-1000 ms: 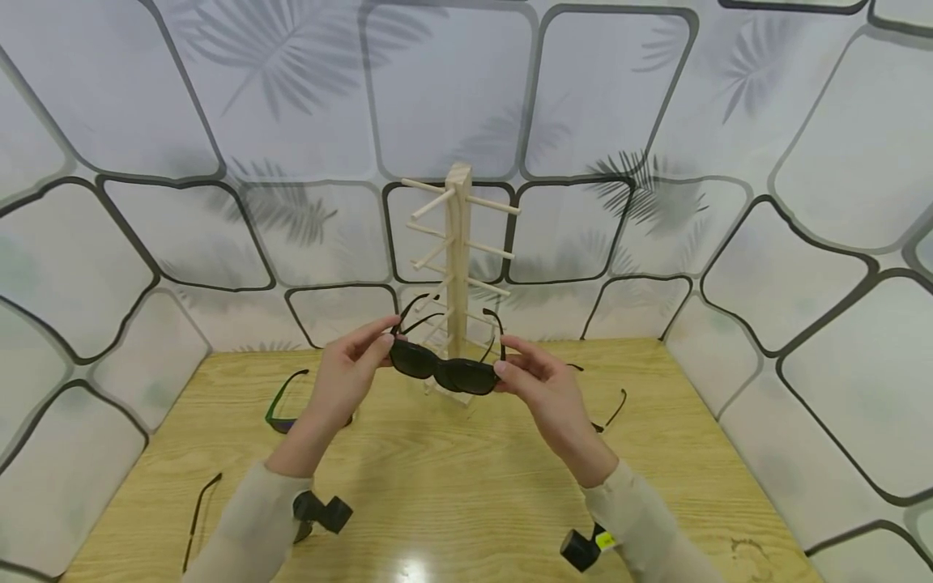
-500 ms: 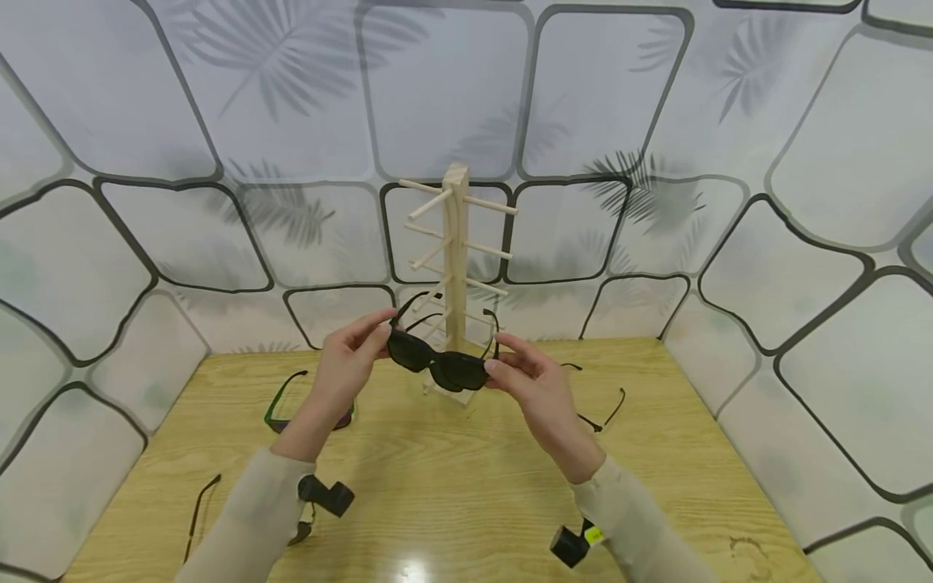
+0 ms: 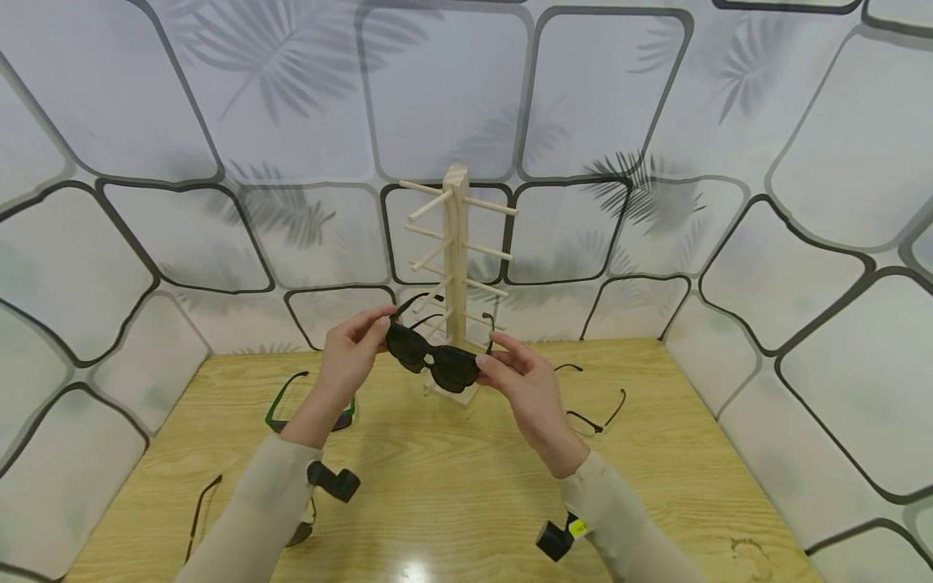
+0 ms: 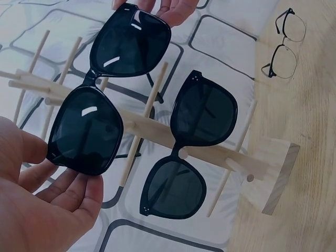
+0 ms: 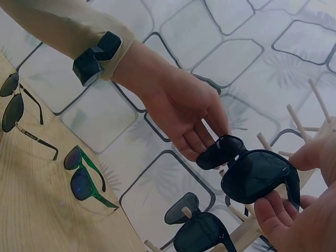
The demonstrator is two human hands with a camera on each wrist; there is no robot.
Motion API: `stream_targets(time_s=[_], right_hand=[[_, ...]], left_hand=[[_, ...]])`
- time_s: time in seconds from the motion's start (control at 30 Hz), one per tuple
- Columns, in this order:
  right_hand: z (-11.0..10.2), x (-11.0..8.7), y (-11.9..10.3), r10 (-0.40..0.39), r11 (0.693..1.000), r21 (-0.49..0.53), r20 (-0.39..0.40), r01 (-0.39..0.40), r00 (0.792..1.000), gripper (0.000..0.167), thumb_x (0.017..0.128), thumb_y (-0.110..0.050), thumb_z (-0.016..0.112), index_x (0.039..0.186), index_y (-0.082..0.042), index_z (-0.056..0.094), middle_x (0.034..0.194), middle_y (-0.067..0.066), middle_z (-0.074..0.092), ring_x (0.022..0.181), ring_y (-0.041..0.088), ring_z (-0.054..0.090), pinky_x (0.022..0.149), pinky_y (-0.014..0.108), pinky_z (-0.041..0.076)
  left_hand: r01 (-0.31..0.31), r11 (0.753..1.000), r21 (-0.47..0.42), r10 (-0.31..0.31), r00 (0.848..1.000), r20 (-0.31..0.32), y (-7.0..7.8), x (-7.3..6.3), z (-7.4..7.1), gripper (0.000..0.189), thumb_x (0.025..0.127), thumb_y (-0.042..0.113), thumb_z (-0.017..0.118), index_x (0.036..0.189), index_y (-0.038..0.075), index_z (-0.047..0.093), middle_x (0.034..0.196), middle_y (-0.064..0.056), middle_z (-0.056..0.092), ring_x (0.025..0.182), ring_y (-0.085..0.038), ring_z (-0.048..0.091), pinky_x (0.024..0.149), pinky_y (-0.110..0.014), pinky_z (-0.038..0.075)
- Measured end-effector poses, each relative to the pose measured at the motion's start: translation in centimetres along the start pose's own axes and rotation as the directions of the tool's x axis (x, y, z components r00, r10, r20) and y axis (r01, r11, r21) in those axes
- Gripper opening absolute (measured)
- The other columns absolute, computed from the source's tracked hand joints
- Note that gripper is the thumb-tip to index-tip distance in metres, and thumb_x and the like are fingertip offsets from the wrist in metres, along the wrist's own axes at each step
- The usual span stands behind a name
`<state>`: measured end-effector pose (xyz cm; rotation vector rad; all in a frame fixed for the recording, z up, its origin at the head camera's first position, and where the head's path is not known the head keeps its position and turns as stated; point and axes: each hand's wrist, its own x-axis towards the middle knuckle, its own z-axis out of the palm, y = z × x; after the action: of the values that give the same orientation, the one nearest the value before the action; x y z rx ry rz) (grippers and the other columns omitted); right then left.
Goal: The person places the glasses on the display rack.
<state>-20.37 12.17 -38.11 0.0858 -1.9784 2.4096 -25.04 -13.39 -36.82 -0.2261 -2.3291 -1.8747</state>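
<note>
A pair of black sunglasses (image 3: 453, 368) is held up in front of a wooden peg rack (image 3: 456, 243). My left hand (image 3: 348, 352) pinches one end of the frame near the hinge, thumb at the front. At the other end, my right hand (image 3: 526, 387) pinches the frame between thumb and fingers. The temples point toward the rack, and the frame tilts down to the right in the head view. Behind and below it, another pair of black sunglasses (image 4: 203, 113) hangs on the rack's lower pegs; in the head view the held pair mostly hides it.
Green-framed sunglasses (image 3: 279, 398) lie on the wooden table (image 3: 437, 478) left of the rack. Thin-framed eyeglasses (image 4: 283, 44) rest to its right. Nearer on the left are metal-framed sunglasses (image 5: 14, 111), partly behind my left sleeve in the head view. Patterned panels enclose the table.
The held sunglasses have shifted slightly left, their left end rising a little. My right hand has moved left with them, uncovering more of the eyeglasses on the right.
</note>
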Motion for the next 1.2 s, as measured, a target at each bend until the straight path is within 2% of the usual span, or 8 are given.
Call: stream_targets(time_s=[0.27,0.57,0.77,0.87,0.97,1.2], right_hand=[[1.0,0.5,0.1,-0.022,0.999,0.025,-0.037,0.023,0.999,0.05,0.099,0.001,0.068,0.149,-0.002,0.058,0.1,0.0,0.072,0.084,0.013,0.073,0.083,0.028,0.063],[1.7,1.2,0.5,-0.015,1.0,0.022,-0.077,0.016,0.997,0.05,0.099,-0.002,0.07,0.147,-0.003,0.06,0.095,0.001,0.07,0.079,0.014,0.073,0.083,0.03,0.064],[2.3,1.4,0.3,-0.005,0.999,0.038,-0.079,0.008,0.997,0.05,0.1,-0.002,0.07,0.148,-0.003,0.058,0.1,0.003,0.071,0.081,0.014,0.073,0.084,0.031,0.064],[2.5,1.5,0.2,0.0,0.999,0.038,-0.076,0.003,0.997,0.05,0.1,-0.003,0.07,0.149,-0.004,0.057,0.103,0.004,0.071,0.083,0.014,0.073,0.084,0.031,0.064],[2.6,1.6,0.2,0.001,0.999,0.034,-0.076,0.001,0.997,0.051,0.101,-0.004,0.07,0.15,-0.005,0.057,0.103,0.004,0.071,0.083,0.014,0.073,0.085,0.031,0.063],[2.7,2.0,0.4,0.005,0.999,0.033,-0.078,-0.002,0.997,0.054,0.101,-0.004,0.07,0.152,-0.002,0.053,0.101,0.003,0.07,0.082,0.014,0.072,0.086,0.032,0.064]], left_hand=[[0.027,1.0,0.013,-0.026,0.999,-0.025,0.1,1.1,0.1,0.037,0.113,0.024,0.053,0.146,0.011,0.065,0.136,-0.02,0.068,0.091,0.001,0.068,0.093,-0.029,0.061],[0.036,0.999,0.03,-0.035,0.999,-0.036,-0.3,2.5,0.1,0.037,0.112,0.024,0.053,0.145,0.01,0.066,0.138,-0.021,0.067,0.093,-0.003,0.068,0.094,-0.03,0.061],[0.035,0.999,0.041,-0.033,0.998,-0.052,-0.4,3.2,0.0,0.038,0.113,0.025,0.052,0.143,0.008,0.066,0.137,-0.022,0.068,0.089,-0.002,0.067,0.088,-0.022,0.059],[0.04,0.998,0.046,-0.037,0.998,-0.055,-0.3,3.5,-0.1,0.039,0.113,0.027,0.052,0.145,0.008,0.065,0.14,-0.021,0.066,0.092,-0.001,0.066,0.089,-0.022,0.059],[0.053,0.998,0.034,-0.052,0.997,-0.048,-0.2,3.7,-0.1,0.04,0.113,0.027,0.051,0.146,0.009,0.064,0.145,-0.018,0.064,0.1,-0.006,0.067,0.093,-0.027,0.059],[0.083,0.996,0.009,-0.083,0.996,-0.037,-0.4,4.1,0.1,0.039,0.114,0.023,0.049,0.148,0.007,0.062,0.151,-0.016,0.06,0.123,-0.034,0.065,0.103,-0.043,0.058]])
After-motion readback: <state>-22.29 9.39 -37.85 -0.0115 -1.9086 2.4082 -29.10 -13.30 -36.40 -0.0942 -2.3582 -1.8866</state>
